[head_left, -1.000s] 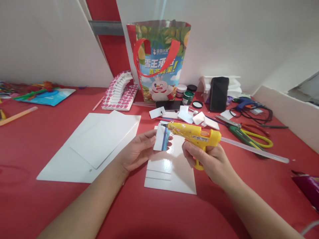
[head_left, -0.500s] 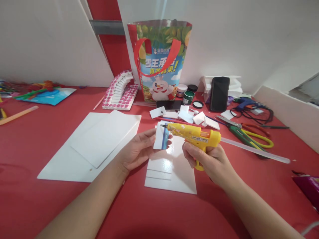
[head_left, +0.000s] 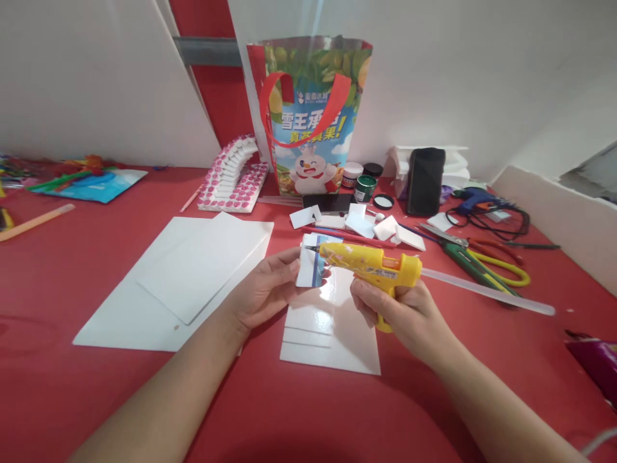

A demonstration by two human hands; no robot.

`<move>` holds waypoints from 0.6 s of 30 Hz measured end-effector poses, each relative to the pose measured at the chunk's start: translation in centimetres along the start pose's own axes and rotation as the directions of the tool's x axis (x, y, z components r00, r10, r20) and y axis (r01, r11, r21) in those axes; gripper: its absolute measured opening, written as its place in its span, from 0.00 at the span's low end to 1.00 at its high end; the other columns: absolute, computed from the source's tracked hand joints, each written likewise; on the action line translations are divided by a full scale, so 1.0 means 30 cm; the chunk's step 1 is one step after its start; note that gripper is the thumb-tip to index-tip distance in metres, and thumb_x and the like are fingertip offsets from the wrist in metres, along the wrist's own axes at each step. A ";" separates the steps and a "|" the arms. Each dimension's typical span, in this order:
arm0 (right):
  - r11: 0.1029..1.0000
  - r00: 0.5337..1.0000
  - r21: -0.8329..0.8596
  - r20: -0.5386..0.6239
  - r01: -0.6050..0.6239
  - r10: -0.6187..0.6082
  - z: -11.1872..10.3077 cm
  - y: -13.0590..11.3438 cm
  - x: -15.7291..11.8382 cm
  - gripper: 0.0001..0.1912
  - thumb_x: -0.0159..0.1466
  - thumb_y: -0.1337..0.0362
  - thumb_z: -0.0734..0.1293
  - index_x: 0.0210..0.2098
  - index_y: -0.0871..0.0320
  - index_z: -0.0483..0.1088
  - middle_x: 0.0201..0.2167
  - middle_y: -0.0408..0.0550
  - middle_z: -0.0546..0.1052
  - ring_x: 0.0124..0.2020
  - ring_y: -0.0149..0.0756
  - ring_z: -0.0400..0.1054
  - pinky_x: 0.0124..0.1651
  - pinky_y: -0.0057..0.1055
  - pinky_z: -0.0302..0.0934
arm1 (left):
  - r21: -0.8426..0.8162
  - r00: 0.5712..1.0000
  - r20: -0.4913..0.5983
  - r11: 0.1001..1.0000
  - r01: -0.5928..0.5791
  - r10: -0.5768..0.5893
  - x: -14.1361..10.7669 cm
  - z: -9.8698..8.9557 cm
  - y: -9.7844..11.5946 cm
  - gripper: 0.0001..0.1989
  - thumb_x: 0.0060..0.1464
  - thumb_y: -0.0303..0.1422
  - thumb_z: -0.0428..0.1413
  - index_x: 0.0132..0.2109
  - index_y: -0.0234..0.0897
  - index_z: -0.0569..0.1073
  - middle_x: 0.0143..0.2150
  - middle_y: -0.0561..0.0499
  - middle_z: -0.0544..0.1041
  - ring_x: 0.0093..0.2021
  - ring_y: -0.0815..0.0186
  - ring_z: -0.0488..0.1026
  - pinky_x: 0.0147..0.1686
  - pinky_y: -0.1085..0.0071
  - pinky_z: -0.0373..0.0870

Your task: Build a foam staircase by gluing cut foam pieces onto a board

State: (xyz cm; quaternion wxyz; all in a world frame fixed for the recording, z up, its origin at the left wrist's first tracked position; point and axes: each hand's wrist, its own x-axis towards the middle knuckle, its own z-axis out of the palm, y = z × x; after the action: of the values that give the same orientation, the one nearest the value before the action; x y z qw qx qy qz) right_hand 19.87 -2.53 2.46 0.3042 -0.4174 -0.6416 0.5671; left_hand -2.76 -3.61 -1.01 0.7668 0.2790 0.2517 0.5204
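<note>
Between the thumb and fingers of my left hand (head_left: pixel 270 283) is a small white card (head_left: pixel 306 269) with a blue stripe, held up over a white board (head_left: pixel 332 350) that has thin lines near its front edge. My right hand (head_left: pixel 400 315) is wrapped round the handle of a yellow glue gun (head_left: pixel 357 258). The gun points left, and its dark nozzle is at the upper part of the card; whether it touches cannot be made out. A clear glue stick (head_left: pixel 486 292) sticks out of the gun's back end.
Larger white boards (head_left: pixel 120 308) lie on the left. Behind my hands are small white pieces (head_left: pixel 409 238), a printed bag (head_left: pixel 308 122), paint jars (head_left: pixel 365 189) and a pink-dotted model (head_left: pixel 226 183). Scissors (head_left: pixel 453 238), green-handled pliers (head_left: pixel 475 270) and a phone (head_left: pixel 425 182) are on the right.
The glue gun in my right hand has shifted slightly left and down, bringing its nozzle further over the card. My left hand has barely moved.
</note>
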 end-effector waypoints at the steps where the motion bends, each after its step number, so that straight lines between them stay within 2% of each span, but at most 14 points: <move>1: 1.000 1.000 -0.001 0.005 0.003 -0.003 0.000 -0.001 0.000 0.21 0.68 0.50 0.66 0.25 0.57 0.65 0.18 0.39 0.64 0.20 0.28 0.57 0.24 0.29 0.50 | -0.001 1.000 0.006 1.000 -0.002 0.002 0.000 0.001 0.000 0.15 0.55 0.30 0.66 0.50 0.36 0.81 0.47 0.48 0.84 0.46 0.64 0.80 0.53 0.70 0.73; 9: 1.000 1.000 -0.002 0.024 0.009 -0.009 0.003 -0.007 0.002 0.21 0.68 0.50 0.66 0.25 0.57 0.64 0.18 0.39 0.64 0.20 0.28 0.57 0.24 0.29 0.50 | -0.010 1.000 -0.012 1.000 -0.015 0.015 0.002 -0.009 -0.004 0.14 0.57 0.30 0.65 0.50 0.33 0.81 0.47 0.46 0.84 0.45 0.64 0.81 0.52 0.71 0.74; 15: 1.000 0.999 -0.017 0.031 0.012 -0.012 0.004 -0.005 -0.001 0.20 0.68 0.50 0.66 0.25 0.57 0.65 0.19 0.39 0.65 0.20 0.28 0.57 0.24 0.29 0.51 | 0.017 0.998 -0.038 0.999 -0.039 0.040 0.003 -0.013 -0.005 0.15 0.57 0.30 0.64 0.52 0.33 0.80 0.49 0.44 0.83 0.50 0.60 0.79 0.56 0.65 0.72; 18: 1.000 0.999 -0.013 0.038 0.018 -0.017 0.005 0.000 -0.002 0.20 0.68 0.50 0.66 0.26 0.57 0.65 0.20 0.39 0.65 0.21 0.28 0.58 0.25 0.29 0.53 | 0.025 0.998 -0.047 0.998 -0.050 0.052 0.003 -0.012 -0.005 0.16 0.57 0.30 0.64 0.52 0.33 0.79 0.49 0.43 0.83 0.51 0.59 0.79 0.55 0.66 0.72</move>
State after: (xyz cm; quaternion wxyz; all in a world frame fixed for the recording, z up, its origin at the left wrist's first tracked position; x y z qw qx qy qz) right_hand 19.77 -2.65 2.45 0.2940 -0.4027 -0.6548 0.5680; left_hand -2.88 -3.50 -1.39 0.7437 0.2817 0.2689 0.5434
